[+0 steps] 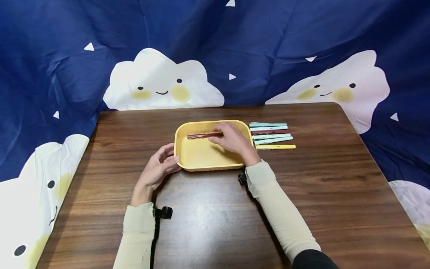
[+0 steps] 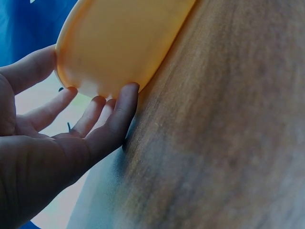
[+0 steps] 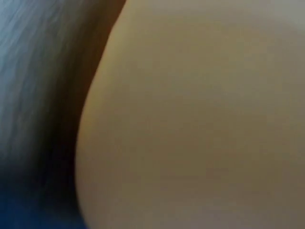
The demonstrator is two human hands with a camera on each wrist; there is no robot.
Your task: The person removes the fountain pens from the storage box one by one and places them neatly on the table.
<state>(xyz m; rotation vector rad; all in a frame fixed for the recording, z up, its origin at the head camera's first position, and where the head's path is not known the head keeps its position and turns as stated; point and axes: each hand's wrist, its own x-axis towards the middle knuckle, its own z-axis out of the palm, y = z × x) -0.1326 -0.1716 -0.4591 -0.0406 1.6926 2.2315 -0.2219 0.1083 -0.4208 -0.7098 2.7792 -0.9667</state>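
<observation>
A shallow yellow tray with rounded corners lies on the table. My left hand holds its left end, and in the left wrist view the fingertips rest against the tray's outer wall. Over the tray's right half, my right hand pinches a dark red pen by its right end. The pen lies level, clip towards me, over the back part of the tray; its right end is hidden by the fingers. Only the blurred tray fills most of the right wrist view.
Right of the tray several pens lie side by side in a column: teal and pale ones, a dark red pen, and a yellow pen nearest me. The brown wooden table ends at a blue cloud-print curtain.
</observation>
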